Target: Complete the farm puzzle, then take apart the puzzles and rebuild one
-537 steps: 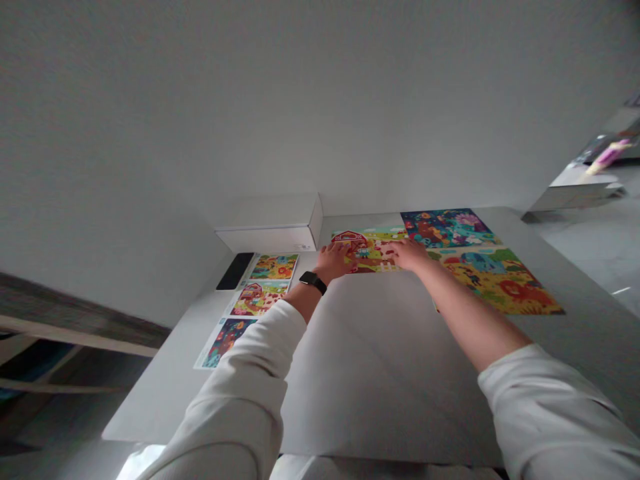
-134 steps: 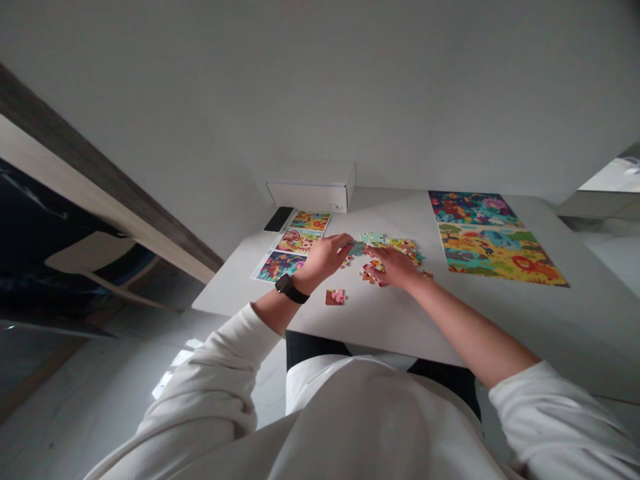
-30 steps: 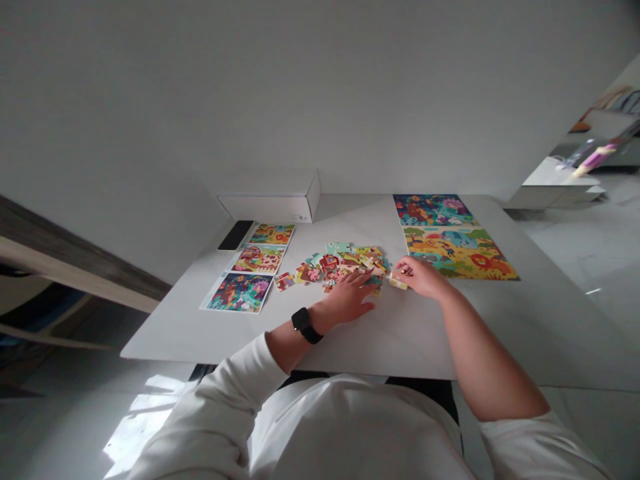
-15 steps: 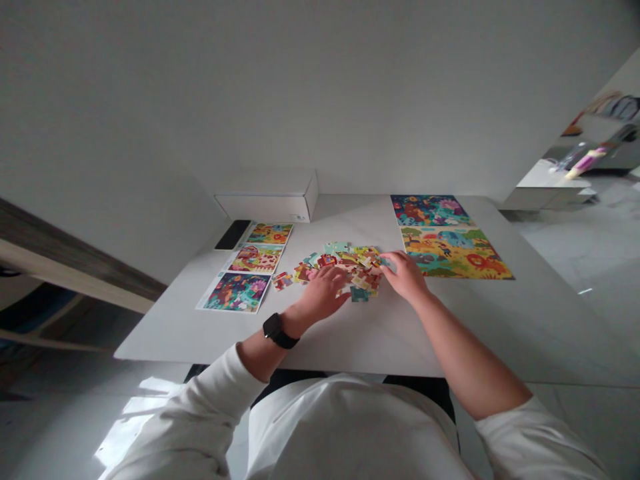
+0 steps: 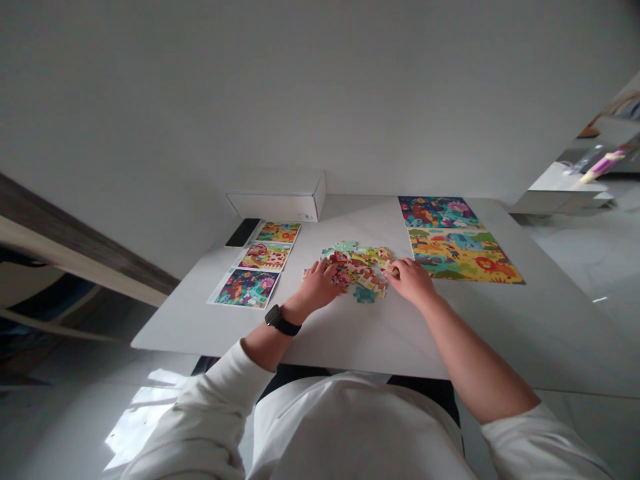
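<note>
A loose heap of colourful jigsaw puzzle pieces [image 5: 357,267] lies in the middle of the white table. My left hand [image 5: 320,285], with a black watch on the wrist, rests on the heap's left side. Its fingers are stretched out over the pieces and hide some of them. At the heap's right edge, my right hand [image 5: 413,280] is closed, with a small puzzle piece [image 5: 395,272] between thumb and fingers. A teal piece [image 5: 365,294] lies at the near edge of the heap.
Two puzzle pictures, a dark one [image 5: 440,212] and a yellow one [image 5: 460,255], lie on the right. Three smaller picture cards, including a farm card [image 5: 265,256], line the left beside a black phone [image 5: 243,232]. A white box [image 5: 275,205] stands against the wall.
My left hand has drawn pieces from the heap's left side inward, so the heap is more compact. The grey-blue piece by my right fingers no longer shows there. The view has shifted slightly.
</note>
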A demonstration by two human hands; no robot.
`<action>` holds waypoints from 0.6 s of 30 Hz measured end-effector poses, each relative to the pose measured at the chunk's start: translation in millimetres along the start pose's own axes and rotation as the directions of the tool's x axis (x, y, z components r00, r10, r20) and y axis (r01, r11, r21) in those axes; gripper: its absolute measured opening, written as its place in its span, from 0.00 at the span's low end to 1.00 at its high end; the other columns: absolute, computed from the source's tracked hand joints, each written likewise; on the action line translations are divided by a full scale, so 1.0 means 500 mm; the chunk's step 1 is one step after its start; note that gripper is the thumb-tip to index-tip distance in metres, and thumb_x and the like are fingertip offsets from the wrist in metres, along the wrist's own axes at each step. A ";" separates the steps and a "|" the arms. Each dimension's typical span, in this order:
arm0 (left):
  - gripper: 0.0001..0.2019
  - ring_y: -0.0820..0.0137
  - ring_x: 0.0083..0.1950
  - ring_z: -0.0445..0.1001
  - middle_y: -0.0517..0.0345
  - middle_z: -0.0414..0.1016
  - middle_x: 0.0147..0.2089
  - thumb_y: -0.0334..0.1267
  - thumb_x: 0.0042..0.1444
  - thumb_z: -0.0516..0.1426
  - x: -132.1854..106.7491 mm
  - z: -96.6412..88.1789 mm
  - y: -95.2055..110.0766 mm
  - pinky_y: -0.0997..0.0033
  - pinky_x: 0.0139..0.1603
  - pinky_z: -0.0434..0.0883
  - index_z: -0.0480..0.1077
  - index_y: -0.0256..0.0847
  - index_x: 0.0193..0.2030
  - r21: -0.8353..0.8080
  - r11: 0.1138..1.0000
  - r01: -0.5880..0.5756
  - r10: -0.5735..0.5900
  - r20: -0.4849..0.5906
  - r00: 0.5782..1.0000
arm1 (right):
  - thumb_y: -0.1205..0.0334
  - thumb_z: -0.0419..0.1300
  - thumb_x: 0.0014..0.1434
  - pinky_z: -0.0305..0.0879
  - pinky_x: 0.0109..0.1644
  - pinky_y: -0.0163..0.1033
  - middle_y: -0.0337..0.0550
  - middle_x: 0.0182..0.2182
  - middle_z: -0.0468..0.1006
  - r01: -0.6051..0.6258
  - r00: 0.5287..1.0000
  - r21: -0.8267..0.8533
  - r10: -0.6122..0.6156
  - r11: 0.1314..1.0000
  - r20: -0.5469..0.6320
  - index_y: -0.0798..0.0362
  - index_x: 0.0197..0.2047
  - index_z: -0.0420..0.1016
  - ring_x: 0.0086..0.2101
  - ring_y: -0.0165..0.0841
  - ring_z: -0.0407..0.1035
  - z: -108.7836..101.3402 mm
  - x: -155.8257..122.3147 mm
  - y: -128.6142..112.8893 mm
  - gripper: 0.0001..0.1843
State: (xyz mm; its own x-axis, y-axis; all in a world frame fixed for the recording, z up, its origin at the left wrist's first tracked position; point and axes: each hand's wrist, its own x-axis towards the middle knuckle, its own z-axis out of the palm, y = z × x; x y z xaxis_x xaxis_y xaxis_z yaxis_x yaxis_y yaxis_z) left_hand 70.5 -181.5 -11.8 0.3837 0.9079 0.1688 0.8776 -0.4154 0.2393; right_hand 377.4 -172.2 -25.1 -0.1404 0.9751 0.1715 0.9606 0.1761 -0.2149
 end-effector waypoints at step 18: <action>0.23 0.49 0.68 0.72 0.46 0.77 0.66 0.53 0.72 0.57 0.088 -0.019 0.028 0.46 0.66 0.71 0.73 0.51 0.68 0.120 0.992 -0.027 0.011 0.131 0.991 | 0.52 0.61 0.72 0.67 0.69 0.55 0.59 0.65 0.76 0.079 0.996 0.029 -0.078 0.996 -0.038 0.52 0.69 0.77 0.62 0.52 0.72 0.021 -0.002 0.006 0.26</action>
State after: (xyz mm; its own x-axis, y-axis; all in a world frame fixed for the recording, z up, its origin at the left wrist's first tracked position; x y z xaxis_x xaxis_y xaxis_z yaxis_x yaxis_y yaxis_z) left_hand 96.6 -147.9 8.0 0.4280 0.9027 0.0446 0.8949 -0.4302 0.1186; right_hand 377.9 -171.2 -36.0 -0.2058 0.9525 0.2245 0.9391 0.2567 -0.2282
